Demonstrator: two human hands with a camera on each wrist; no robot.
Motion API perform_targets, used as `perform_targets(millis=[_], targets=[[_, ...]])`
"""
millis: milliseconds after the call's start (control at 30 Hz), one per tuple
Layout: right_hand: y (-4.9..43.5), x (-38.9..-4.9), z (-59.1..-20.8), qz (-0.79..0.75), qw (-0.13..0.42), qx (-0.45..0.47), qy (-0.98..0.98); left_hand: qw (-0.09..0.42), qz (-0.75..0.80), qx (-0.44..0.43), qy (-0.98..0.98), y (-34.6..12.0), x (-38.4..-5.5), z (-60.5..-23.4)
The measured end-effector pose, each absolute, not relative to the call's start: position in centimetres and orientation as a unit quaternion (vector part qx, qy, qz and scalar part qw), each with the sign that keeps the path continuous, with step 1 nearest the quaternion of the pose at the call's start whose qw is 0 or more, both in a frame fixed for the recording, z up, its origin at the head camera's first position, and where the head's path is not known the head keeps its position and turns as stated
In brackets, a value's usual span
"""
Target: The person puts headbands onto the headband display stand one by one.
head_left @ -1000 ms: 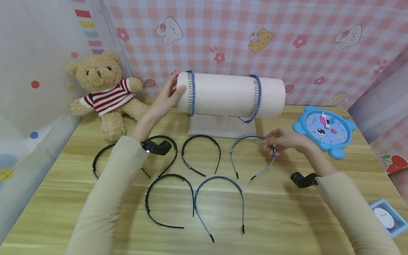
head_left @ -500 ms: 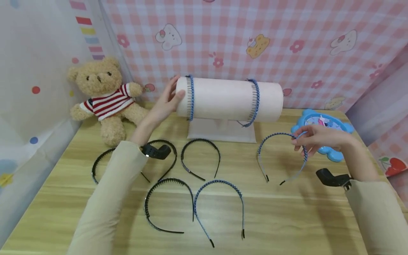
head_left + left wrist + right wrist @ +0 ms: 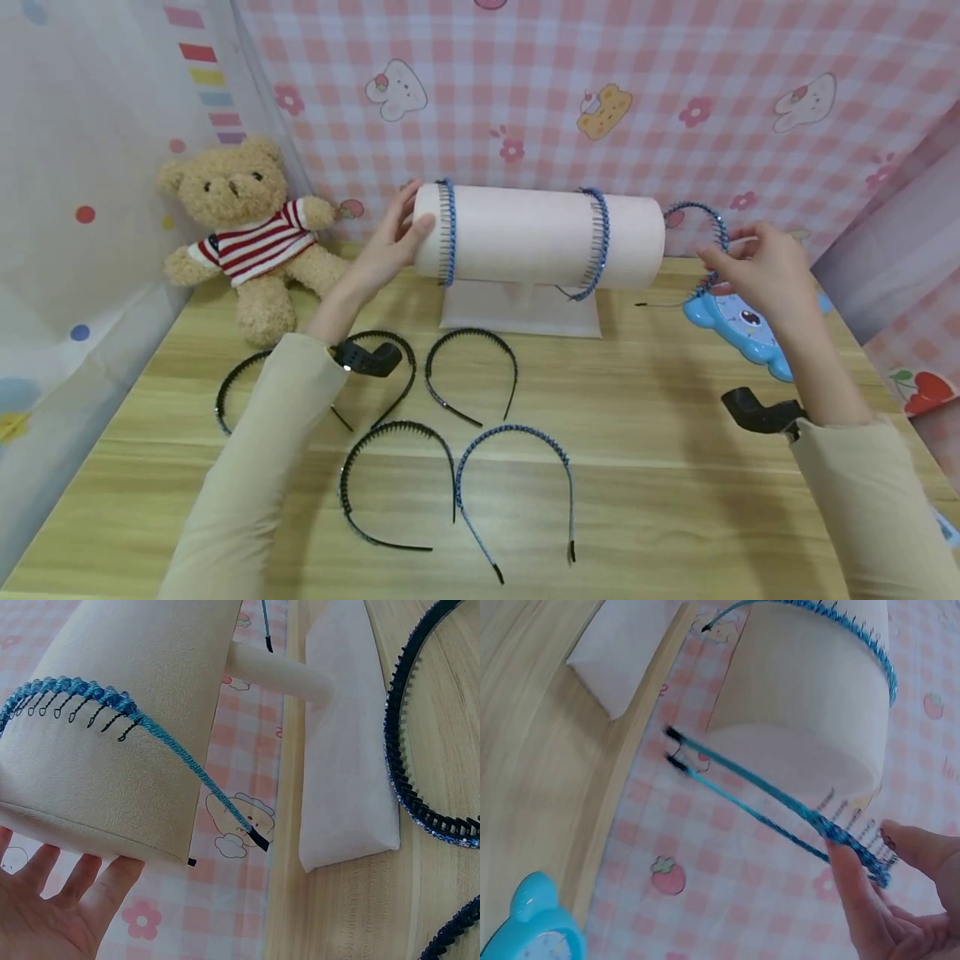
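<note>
In the head view, my left hand (image 3: 390,233) rests on the left end of a white padded cylinder stand (image 3: 517,233). Its fingers look fairly straight against the end rim in the left wrist view. Two blue beaded headbands with comb teeth sit around the cylinder, a left headband (image 3: 448,233) and a right headband (image 3: 602,242). Off the cylinder's right end, my right hand (image 3: 765,267) pinches another blue headband (image 3: 780,799) between thumb and fingers. It hangs in the air, and the right wrist view shows its black tips pointing away from the hand, beside the cylinder's end face.
Several black-toothed headbands, including a middle one (image 3: 472,333), lie on the wooden table (image 3: 637,517), with a blue headband (image 3: 517,429) nearer the front. A teddy bear (image 3: 251,225) sits at the left; a blue clock (image 3: 750,329) lies behind my right hand.
My right hand has lifted the blue headband off the table, moving it right and then up to the cylinder's right end. My left hand has stayed on the left end.
</note>
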State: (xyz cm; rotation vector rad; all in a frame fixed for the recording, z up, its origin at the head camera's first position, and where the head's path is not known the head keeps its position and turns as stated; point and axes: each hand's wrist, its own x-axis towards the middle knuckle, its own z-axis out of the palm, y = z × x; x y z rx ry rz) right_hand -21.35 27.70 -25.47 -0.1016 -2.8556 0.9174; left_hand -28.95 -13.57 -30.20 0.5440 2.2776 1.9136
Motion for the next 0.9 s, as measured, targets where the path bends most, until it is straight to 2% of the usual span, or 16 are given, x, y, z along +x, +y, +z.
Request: perform_targets(millis=[167, 433, 567, 900], targets=[[26.0, -21.3, -25.2, 0.343, 0.134, -0.032, -0.929, 0.058, 0.631, 0.181, 0.752, -13.5, -28.8, -30.2], [23.9, -21.3, -25.0, 0.310, 0.160, 0.003, -0.937, 0.069, 0.634, 0.172, 0.751, -13.2, -27.4, -28.6], [23.3, -21.9, -24.9, 0.289, 0.158, 0.015, -0.944, 0.068, 0.631, 0.169, 0.754, -13.2, -27.3, -28.3], [22.6, -22.5, -25.3, 0.286, 0.113, 0.025, -0.951, 0.071, 0.631, 0.166, 0.755, -13.0, -27.2, -28.4]])
